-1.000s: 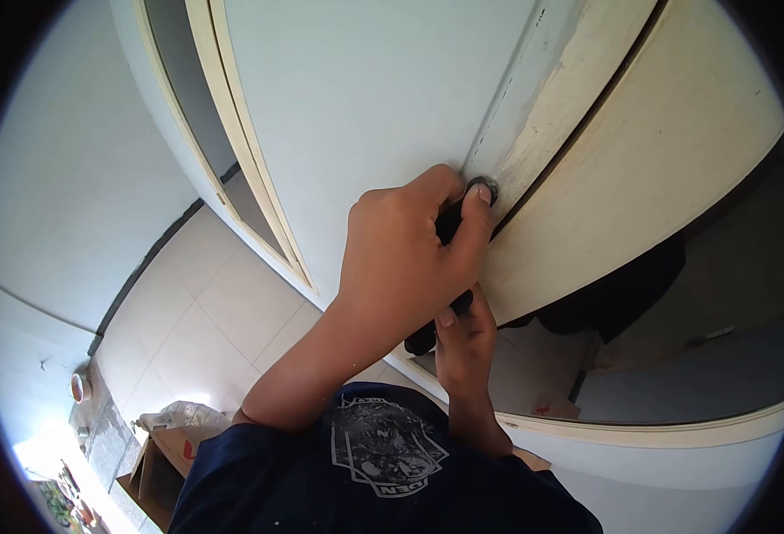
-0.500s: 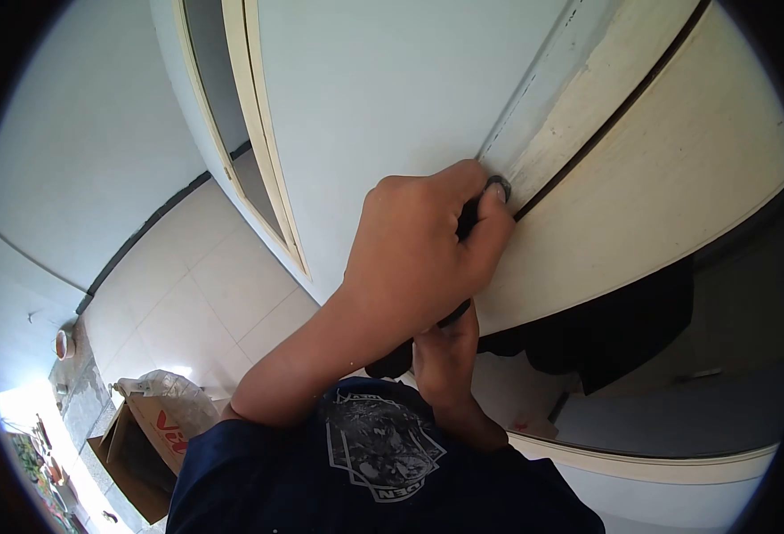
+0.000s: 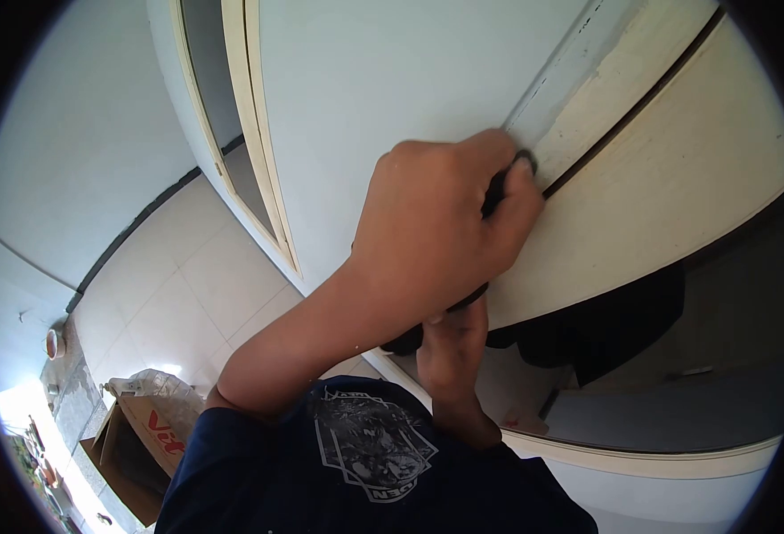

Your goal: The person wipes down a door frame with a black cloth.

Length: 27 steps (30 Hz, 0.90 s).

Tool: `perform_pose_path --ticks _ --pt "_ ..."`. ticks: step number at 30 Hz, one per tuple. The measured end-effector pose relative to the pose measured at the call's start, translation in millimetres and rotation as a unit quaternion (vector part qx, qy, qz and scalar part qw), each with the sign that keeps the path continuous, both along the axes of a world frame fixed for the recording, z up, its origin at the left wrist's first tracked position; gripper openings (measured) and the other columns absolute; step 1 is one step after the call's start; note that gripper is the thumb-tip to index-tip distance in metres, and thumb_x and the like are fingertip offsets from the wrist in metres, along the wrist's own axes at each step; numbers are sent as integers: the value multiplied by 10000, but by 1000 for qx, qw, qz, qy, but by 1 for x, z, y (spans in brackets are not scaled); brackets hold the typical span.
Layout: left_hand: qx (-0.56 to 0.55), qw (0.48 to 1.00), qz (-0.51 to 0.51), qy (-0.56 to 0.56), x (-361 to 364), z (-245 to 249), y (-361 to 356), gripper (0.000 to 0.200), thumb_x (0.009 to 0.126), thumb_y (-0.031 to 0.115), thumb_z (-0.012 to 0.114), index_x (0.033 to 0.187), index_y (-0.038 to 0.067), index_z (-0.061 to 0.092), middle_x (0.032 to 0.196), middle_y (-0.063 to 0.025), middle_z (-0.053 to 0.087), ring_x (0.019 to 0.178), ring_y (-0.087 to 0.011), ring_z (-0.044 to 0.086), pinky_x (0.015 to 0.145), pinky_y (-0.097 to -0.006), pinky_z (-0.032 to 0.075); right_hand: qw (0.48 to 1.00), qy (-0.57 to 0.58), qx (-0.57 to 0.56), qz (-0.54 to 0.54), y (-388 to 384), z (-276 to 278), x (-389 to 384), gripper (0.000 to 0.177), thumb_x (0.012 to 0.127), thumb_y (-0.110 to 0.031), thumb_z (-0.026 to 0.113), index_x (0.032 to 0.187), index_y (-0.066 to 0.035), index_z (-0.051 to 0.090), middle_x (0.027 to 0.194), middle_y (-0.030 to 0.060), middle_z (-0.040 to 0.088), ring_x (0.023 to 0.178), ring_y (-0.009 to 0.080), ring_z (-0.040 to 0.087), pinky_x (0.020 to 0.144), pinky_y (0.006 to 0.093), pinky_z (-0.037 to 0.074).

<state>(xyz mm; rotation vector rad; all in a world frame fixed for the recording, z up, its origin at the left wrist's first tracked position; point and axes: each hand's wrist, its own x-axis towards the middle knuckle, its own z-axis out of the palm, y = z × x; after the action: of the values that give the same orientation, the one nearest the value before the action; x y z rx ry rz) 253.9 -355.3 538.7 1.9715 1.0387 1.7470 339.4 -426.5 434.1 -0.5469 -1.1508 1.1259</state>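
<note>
My left hand [image 3: 436, 205] reaches across in front of me, fingers curled round a black object [image 3: 496, 193] whose rounded end shows between thumb and forefinger. That end sits right at the cream frame [image 3: 579, 142], where it borders the pale wall [image 3: 383, 80]. More black shows beneath the left palm. Lower down, my right hand [image 3: 450, 356] is closed at the lower part of the black object, its fingertips partly hidden behind my left hand. What kind of object it is, I cannot tell.
A dark gap [image 3: 641, 102] runs diagonally through the cream frame. Below it lies a dark reflective pane [image 3: 659, 392]. At lower left, an open cardboard box [image 3: 156, 427] with clear plastic stands on the tiled floor [image 3: 187, 267]. A narrow cream-framed opening [image 3: 258, 133] is at upper left.
Both hands have shifted slightly up and to the right along the frame, with the black object still held. The view has tilted a little.
</note>
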Motion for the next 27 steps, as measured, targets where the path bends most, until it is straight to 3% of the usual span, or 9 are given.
perform_pose_path --ticks 4,7,10,13,15,18,22,24,27 --pt "10 1000 -9 -12 0 16 1 253 901 103 629 680 -14 588 483 -78 461 448 -77 395 431 -296 337 999 -1 22 24 5 9 13 481 1000 -44 551 1430 48 355 1250 107 529 1139 152 537 995 325 428" --pt "-14 1000 3 12 -2 -21 -5 261 904 103 632 676 -13 581 478 -73 457 439 -72 389 425 -295 326 999 -51 5 1 2 -8 6 452 1012 -66 554 1411 40 371 1212 101 552 1104 140 550 976 321 436" --pt "-26 999 7 38 -7 -19 -7 270 905 105 630 670 -13 569 476 -75 449 432 -78 386 423 -302 322 997 -59 -55 -3 -5 -18 -1 449 1008 -52 557 1410 32 374 1194 97 560 1084 132 560 946 305 452" --pt "43 999 21 5 -6 4 3 274 900 108 630 665 -13 558 478 -81 441 432 -86 385 426 -314 326 1000 -12 -4 -13 -2 -1 -1 472 999 -26 543 1430 28 360 1206 103 551 1096 141 558 936 300 458" --pt "27 999 12 14 -8 4 1 272 897 112 635 665 -12 561 479 -82 445 428 -91 387 426 -314 328 999 -36 16 28 2 5 9 477 998 -25 537 1435 31 355 1216 105 549 1105 144 557 936 297 458" --pt "-6 999 7 32 -11 -14 -4 270 892 122 642 668 -9 567 478 -87 453 413 -108 392 423 -318 333 996 -83 6 -13 -3 7 -5 429 1012 -45 531 1406 28 377 1210 99 559 1096 133 559 934 291 454" --pt "-4 1000 -8 23 -11 -18 0 262 895 133 637 681 -7 578 478 -113 472 393 -153 413 427 -332 361 996 -58 -40 -63 -5 -9 -15 419 1013 -50 535 1395 32 383 1207 99 565 1094 131 559 933 295 455" --pt "3 1000 -7 29 -11 3 3 259 897 135 636 686 -5 581 483 -120 481 395 -169 429 435 -338 375 999 -35 20 -26 0 -5 -9 456 1001 -48 543 1413 35 368 1223 112 554 1107 149 556 938 308 453" --pt "6 999 -1 43 -12 3 1 257 899 139 637 691 -1 584 492 -125 496 398 -196 454 446 -344 393 1000 -14 -11 -4 1 8 -4 456 995 -61 559 1403 35 380 1234 113 551 1108 155 555 944 315 451"
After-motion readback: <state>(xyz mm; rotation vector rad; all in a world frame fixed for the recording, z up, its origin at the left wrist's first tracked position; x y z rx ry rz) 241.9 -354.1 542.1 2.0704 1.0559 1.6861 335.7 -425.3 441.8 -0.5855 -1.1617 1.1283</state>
